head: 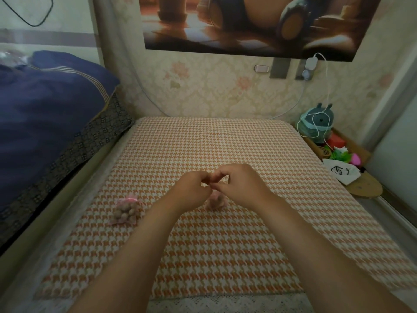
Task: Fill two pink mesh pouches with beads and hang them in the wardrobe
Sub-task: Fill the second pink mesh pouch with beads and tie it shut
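One pink mesh pouch [126,211] full of brown beads lies closed on the houndstooth cloth [225,143], left of my arms. A second pink mesh pouch [215,201] with beads hangs just below my hands, mostly hidden by them. My left hand [191,188] and my right hand [239,184] meet fingertip to fingertip above it, both pinching the top of that pouch. The drawstring itself is too small to make out.
A dark blue quilt [45,114] lies on the bed at the left. At the right stand a grey plush toy [319,123] with a white cable, a wooden tray [361,188] with small coloured things, and a white drawstring bag [340,173].
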{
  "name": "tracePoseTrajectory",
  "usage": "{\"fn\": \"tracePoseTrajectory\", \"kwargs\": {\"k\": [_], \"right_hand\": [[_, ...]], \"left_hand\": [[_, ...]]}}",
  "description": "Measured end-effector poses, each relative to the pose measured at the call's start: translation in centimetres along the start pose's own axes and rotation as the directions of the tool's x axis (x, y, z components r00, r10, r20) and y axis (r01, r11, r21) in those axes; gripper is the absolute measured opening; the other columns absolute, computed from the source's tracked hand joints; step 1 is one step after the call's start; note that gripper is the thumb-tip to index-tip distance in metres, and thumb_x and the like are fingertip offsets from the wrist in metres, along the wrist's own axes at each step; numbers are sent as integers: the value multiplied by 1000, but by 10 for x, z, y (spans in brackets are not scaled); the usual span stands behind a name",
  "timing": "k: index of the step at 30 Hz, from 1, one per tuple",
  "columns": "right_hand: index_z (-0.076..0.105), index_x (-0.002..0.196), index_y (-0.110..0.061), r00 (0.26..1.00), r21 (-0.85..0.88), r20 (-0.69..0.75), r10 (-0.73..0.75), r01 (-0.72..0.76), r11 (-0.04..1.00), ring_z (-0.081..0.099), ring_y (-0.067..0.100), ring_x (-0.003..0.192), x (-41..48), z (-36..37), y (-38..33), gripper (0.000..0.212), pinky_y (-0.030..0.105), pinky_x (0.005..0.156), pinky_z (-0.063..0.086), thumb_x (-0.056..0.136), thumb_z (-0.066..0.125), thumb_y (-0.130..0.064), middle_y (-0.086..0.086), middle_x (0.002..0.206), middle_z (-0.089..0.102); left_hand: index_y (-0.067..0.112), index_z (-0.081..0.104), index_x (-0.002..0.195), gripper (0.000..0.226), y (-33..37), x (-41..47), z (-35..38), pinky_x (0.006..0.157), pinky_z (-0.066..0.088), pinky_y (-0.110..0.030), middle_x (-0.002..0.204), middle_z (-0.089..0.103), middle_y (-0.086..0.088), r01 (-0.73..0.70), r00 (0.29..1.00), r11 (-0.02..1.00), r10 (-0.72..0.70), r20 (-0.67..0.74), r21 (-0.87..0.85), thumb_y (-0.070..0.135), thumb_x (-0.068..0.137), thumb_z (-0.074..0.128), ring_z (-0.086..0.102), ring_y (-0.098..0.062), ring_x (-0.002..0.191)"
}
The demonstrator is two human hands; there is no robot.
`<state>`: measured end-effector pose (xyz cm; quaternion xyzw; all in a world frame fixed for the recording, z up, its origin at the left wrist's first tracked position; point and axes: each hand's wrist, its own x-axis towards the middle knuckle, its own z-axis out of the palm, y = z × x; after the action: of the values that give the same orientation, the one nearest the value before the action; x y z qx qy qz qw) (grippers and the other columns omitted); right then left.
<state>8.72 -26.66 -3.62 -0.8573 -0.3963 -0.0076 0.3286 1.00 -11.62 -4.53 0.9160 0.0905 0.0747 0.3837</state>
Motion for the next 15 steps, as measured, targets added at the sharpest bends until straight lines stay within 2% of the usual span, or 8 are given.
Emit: {"fn": "tracePoseTrajectory", "kwargs": {"k": [2,4,7,9,11,13,15], "right_hand": [[79,96,-32,1000,-79,10,-22,22,997,58,-3,79,2,2,1,9,29,76,50,90,73,-35,-15,97,68],[79,98,-33,999,-137,38,-17,22,990,59,6,89,4,2,1,12,38,82,53,93,68,-38,-13,102,63],[76,105,-36,995,-202,101,15,6,979,58,9,97,3,1,1,19,36,80,51,98,60,-42,-13,110,57],[74,109,-38,993,-278,109,33,-2,960,57,8,99,2,0,1,24,30,74,46,98,55,-48,-15,113,54],[75,103,-33,991,-288,107,76,-43,957,59,11,94,1,-2,2,30,32,71,48,99,51,-50,-12,110,59],[77,91,-21,985,-240,112,132,-102,965,65,19,80,1,-4,4,38,39,67,54,99,50,-46,-2,95,71],[76,81,-12,982,-218,102,161,-135,967,62,22,61,1,-6,9,37,38,57,51,95,54,-38,5,80,74]], "left_hand": [[22,70,115,27,-1,-1,-1,71,42,-19,114,69,8,-2,1000,1000,2,0,-15,16,92,57,58,-6,83],[22,71,112,27,-2,-1,-2,67,39,-12,112,70,9,-20,1000,1000,20,-3,-12,14,91,56,60,-5,82],[23,72,110,27,-2,1,-2,66,37,-8,111,70,10,-38,999,999,38,0,-6,13,90,56,57,5,78],[21,71,112,28,-3,2,-3,74,40,-13,113,69,9,-41,999,999,42,0,-12,14,90,57,57,1,83],[20,71,114,28,-5,3,-2,78,42,-16,113,69,8,-40,999,999,40,-6,-16,15,90,58,59,-3,90],[21,72,112,26,-5,5,-1,79,42,-17,111,69,9,-41,999,999,40,-30,-29,16,90,58,61,-4,94],[21,70,114,25,-4,8,1,76,44,-18,110,67,9,-39,997,998,35,-74,-48,18,93,58,59,-3,86]]}}
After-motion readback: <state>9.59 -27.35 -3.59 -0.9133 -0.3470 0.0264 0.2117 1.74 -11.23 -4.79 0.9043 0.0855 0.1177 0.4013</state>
